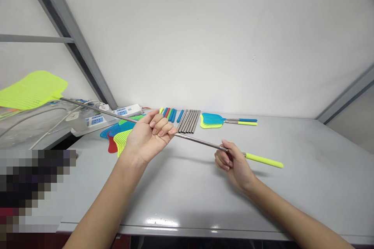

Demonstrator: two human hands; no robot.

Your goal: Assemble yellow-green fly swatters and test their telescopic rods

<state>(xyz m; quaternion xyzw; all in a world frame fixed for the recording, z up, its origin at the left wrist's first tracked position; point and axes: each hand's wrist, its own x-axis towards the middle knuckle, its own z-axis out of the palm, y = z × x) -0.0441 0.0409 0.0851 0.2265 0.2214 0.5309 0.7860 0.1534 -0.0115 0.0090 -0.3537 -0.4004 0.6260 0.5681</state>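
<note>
A fly swatter with a yellow-green paddle (37, 89), a long metal rod and a yellow-green grip (264, 160) is held slantwise above the table. My left hand (154, 132) is closed around the middle of its rod. Closer to the grip, my right hand (233, 161) is closed on the rod, thumb on top. Behind my hands lies a row of metal tubes (189, 121), with several coloured grips (173, 115) to their left. Perforated swatter paddles in yellow (121, 140), red (112, 144) and blue (109, 132) are spread by my left wrist, partly hidden.
Two short swatters lie at the back, one with a blue paddle (212, 118), one with a yellow-green paddle (209, 126) beneath. White power strips (128, 109) and cables are at the left edge. A wall (219, 39) stands behind the grey table (306, 186).
</note>
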